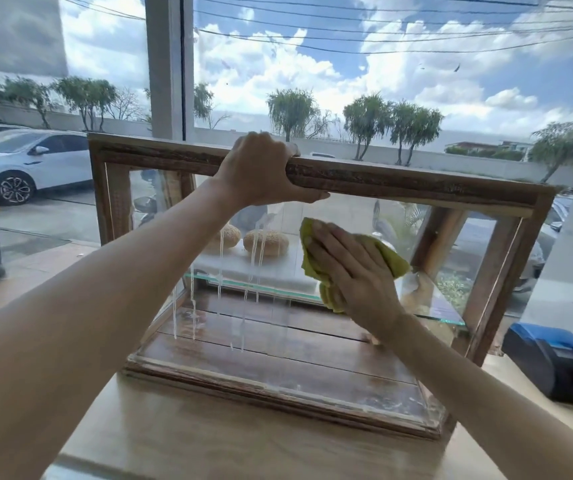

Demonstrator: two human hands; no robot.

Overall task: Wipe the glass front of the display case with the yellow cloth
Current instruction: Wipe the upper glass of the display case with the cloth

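Note:
A wooden-framed display case (416, 183) stands on a pale counter, its glass front (271, 327) facing me. White streaks of cleaning liquid run down the left half of the glass. My left hand (261, 171) grips the case's top wooden rail. My right hand (351, 271) lies flat on the upper right part of the glass, pressing the yellow cloth (392, 259) against it. The cloth bunches out above and below my fingers. Two seeded buns (266, 242) rest on a glass shelf inside.
The pale counter (209, 441) carries the case. A black and blue device (555, 362) sits on the counter at the right, close to the case's corner. Behind is a large window with a white pillar (169, 64); parked cars show outside.

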